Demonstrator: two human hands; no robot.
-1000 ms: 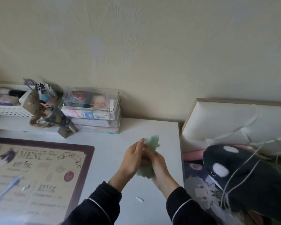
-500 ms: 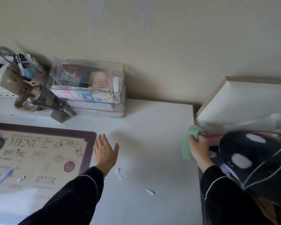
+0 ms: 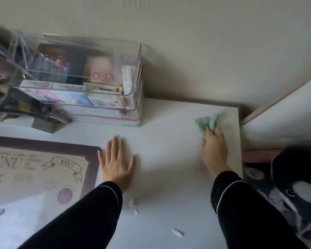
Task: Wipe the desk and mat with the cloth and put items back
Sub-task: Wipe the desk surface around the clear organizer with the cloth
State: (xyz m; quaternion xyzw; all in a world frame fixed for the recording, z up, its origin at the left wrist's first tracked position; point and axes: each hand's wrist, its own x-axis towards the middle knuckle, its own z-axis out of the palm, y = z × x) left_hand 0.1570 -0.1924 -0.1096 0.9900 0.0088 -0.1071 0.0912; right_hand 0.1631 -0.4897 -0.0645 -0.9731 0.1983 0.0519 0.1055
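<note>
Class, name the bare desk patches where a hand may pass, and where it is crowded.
Bare desk lies between the left hand and right hand, also between boxes and cloth. Crowded: back left; scraps dot the near part.

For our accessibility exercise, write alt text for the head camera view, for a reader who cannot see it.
A person's right hand holds a green cloth against the far right corner of a white desk, while the left hand lies flat beside a menu-print mat. Small white scraps lie nearer the person.

Plenty of open white bench point(image 3: 169, 159) in the middle; stacked clear plastic boxes point(image 3: 97, 97) hogging the back left, small white scraps point(image 3: 177, 233) scattered up front.
</note>
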